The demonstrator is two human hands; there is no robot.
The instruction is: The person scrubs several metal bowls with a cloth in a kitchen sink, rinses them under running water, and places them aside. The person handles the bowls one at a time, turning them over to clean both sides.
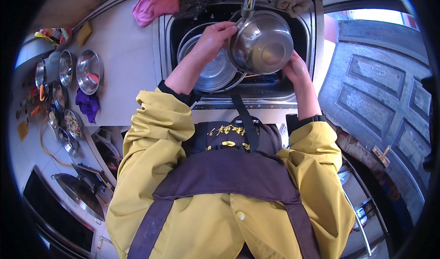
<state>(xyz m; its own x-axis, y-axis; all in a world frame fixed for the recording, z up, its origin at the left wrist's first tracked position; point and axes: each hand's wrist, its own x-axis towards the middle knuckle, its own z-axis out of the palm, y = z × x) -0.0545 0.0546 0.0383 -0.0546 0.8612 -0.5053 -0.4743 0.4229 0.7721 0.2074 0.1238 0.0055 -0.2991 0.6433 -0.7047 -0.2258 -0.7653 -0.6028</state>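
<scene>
A shiny stainless steel bowl (263, 44) is held tilted under the faucet (250, 1), its outer base towards me. My left hand (216, 40) grips its left rim between thumb and fingers. At its lower right edge, my right hand (296, 67) supports it, some fingers hidden behind the metal. Below the bowl is the black sink basin (275, 95). More metal bowls or pans (213, 71) lie stacked in the left of the basin, partly behind my left forearm. Dark thin sticks or bristles (264, 78) show under the held bowl.
A pink cloth (156, 7), a dark scourer-like mesh (197, 2) and a beige rag (294, 1) lie along the sink's back. On the left counter stand a steel bowl (89, 71), a purple cloth (88, 104) and several food bowls. A wok (80, 193) is lower left; a panelled door (374, 73) is right.
</scene>
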